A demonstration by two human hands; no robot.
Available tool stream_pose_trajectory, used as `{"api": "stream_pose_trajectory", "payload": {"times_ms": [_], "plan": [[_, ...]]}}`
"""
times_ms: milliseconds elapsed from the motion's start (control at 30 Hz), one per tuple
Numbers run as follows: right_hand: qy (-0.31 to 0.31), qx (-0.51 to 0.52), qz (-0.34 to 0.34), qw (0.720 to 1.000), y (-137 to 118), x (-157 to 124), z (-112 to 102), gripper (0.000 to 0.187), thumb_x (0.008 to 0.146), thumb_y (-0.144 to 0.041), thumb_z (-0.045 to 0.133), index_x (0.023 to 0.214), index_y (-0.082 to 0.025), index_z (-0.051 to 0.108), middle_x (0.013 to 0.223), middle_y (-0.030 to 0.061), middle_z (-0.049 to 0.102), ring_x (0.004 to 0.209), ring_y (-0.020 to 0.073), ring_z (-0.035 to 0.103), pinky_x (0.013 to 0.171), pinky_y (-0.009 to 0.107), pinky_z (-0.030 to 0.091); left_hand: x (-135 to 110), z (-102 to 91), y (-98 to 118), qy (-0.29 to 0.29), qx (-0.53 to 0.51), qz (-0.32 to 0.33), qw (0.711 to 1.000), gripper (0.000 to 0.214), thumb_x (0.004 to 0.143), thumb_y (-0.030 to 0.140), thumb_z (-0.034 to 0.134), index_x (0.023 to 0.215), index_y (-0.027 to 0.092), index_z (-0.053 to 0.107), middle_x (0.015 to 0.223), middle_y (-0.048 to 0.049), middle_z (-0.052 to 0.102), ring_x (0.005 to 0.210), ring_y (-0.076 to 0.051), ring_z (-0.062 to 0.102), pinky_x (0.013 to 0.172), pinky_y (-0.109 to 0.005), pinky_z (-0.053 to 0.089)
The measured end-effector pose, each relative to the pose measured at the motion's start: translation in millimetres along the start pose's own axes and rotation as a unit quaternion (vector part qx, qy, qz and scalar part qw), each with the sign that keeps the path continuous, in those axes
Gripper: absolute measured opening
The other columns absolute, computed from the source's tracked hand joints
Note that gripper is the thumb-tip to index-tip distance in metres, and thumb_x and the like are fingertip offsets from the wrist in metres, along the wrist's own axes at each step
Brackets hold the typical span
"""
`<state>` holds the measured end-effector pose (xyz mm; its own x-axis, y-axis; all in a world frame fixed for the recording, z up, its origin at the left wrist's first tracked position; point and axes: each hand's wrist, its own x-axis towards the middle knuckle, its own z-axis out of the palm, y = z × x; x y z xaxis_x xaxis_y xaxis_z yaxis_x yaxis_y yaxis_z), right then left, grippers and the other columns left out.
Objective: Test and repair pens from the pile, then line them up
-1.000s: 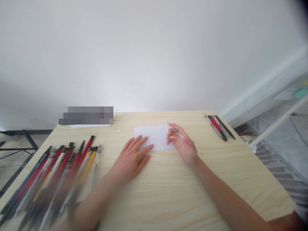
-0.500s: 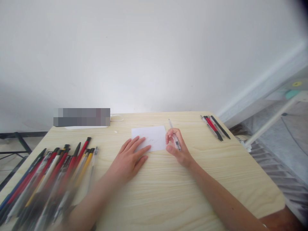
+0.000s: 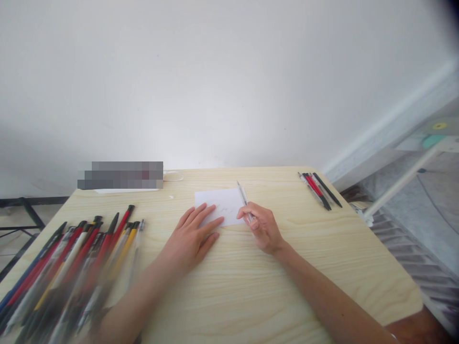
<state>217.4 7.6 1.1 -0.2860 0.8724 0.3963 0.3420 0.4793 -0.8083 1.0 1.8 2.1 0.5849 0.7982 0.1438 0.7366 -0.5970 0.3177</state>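
Observation:
A small white paper card (image 3: 223, 202) lies on the light wooden table (image 3: 251, 282) near its far edge. My left hand (image 3: 191, 235) rests flat on the table, fingers stretched onto the card's left corner. My right hand (image 3: 261, 227) is closed around a clear pen (image 3: 243, 196), whose upper end points away from me over the card's right edge. Faint scribbles show on the card.
Several red, black, yellow and blue pens (image 3: 68, 267) lie in a row at the left of the table. A smaller group of pens (image 3: 319, 189) sits at the far right corner. A blurred-out item (image 3: 120, 175) lies at the back left. A white wall rises behind.
My right hand has turned the pen into a writing grip and moved left toward the card's right edge. My left hand has stayed on the card.

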Motion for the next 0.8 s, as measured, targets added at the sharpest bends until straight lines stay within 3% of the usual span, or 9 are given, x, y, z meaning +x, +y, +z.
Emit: {"api": "stream_pose_trajectory", "payload": {"times_ms": [133, 233, 333, 433, 500, 567, 700, 800], "plan": [[0.022, 0.002, 0.005, 1.0, 1.1, -0.7, 2.1, 0.053, 0.086, -0.059, 0.024, 0.078, -0.02, 0.058, 0.065, 0.0024, 0.049, 0.058, 0.0155, 0.047, 0.06, 0.03, 0.039, -0.3, -0.7, 0.8, 0.012, 0.001, 0.004, 1.0, 0.037, 0.089, 0.036, 0.04, 0.124, 0.029, 0.051, 0.139, -0.0045, 0.042, 0.13, -0.027, 0.031, 0.106, -0.051, 0.026], [0.007, 0.001, 0.001, 1.0, 0.1, 0.8, 1.3, 0.058, 0.083, -0.064, 0.024, 0.094, -0.019, 0.059, 0.069, 0.0028, 0.049, 0.062, 0.0164, 0.047, 0.062, 0.032, 0.04, -0.4, -2.4, 1.9, 0.013, 0.005, 0.005, 1.0, 0.037, 0.089, 0.036, 0.04, 0.124, 0.028, 0.051, 0.138, -0.0052, 0.042, 0.13, -0.027, 0.031, 0.105, -0.051, 0.027], [-0.032, 0.003, -0.021, 0.999, -2.4, 1.9, -1.1, 0.074, 0.074, -0.071, 0.039, 0.127, -0.02, 0.04, 0.093, 0.0077, 0.054, 0.08, 0.0206, 0.051, 0.07, 0.034, 0.042, 0.1, -3.4, 2.1, 0.005, 0.012, 0.005, 1.0, 0.038, 0.089, 0.036, 0.04, 0.124, 0.028, 0.051, 0.139, -0.006, 0.041, 0.13, -0.028, 0.031, 0.105, -0.051, 0.027], [-0.05, -0.042, -0.043, 0.997, -3.8, 1.7, -3.3, 0.094, 0.066, -0.057, 0.063, 0.139, -0.022, 0.016, 0.114, 0.0118, 0.051, 0.097, 0.0247, 0.05, 0.078, 0.037, 0.042, 0.6, -2.6, 1.4, 0.0, 0.017, 0.004, 1.0, 0.038, 0.089, 0.037, 0.04, 0.125, 0.027, 0.051, 0.139, -0.0062, 0.04, 0.13, -0.028, 0.031, 0.105, -0.051, 0.027], [-0.019, -0.095, -0.055, 0.994, -3.0, 1.3, -5.0, 0.075, 0.077, -0.038, 0.061, 0.138, -0.026, 0.02, 0.11, 0.0093, 0.055, 0.097, 0.023, 0.051, 0.081, 0.038, 0.042, 0.7, -1.3, 0.8, 0.0, 0.019, 0.004, 1.0, 0.04, 0.09, 0.037, 0.039, 0.126, 0.025, 0.049, 0.14, -0.0062, 0.04, 0.131, -0.027, 0.03, 0.106, -0.05, 0.027], [0.015, -0.145, -0.08, 0.986, -1.3, 1.3, -7.6, 0.05, 0.087, -0.021, 0.046, 0.134, -0.031, 0.033, 0.098, 0.0059, 0.059, 0.091, 0.0201, 0.054, 0.081, 0.038, 0.043, 0.6, -0.1, 0.3, 0.001, 0.019, 0.003, 1.0, 0.042, 0.09, 0.037, 0.038, 0.128, 0.022, 0.046, 0.14, -0.0066, 0.039, 0.131, -0.025, 0.03, 0.107, -0.049, 0.026], [0.038, -0.196, -0.129, 0.971, 1.0, 1.5, -15.6, 0.052, 0.088, -0.011, 0.038, 0.134, -0.035, 0.036, 0.086, 0.0048, 0.053, 0.081, 0.018, 0.053, 0.072, 0.035, 0.047, -0.2, 1.6, -0.3, 0.001, 0.018, 0.001, 1.0, 0.044, 0.09, 0.037, 0.038, 0.129, 0.019, 0.045, 0.141, -0.0073, 0.038, 0.133, -0.026, 0.026, 0.107, -0.049, 0.025], [0.102, -0.227, -0.131, 0.96, -2.3, 2.1, -24.7, 0.051, 0.087, -0.011, 0.042, 0.13, -0.037, 0.042, 0.097, 0.0067, 0.044, 0.089, 0.0185, 0.051, 0.072, 0.034, 0.049, -0.7, 2.4, -0.8, 0.02, 0.02, 0.0, 1.0, 0.042, 0.09, 0.038, 0.039, 0.127, 0.02, 0.048, 0.141, -0.0092, 0.038, 0.132, -0.028, 0.027, 0.106, -0.05, 0.027]]}}
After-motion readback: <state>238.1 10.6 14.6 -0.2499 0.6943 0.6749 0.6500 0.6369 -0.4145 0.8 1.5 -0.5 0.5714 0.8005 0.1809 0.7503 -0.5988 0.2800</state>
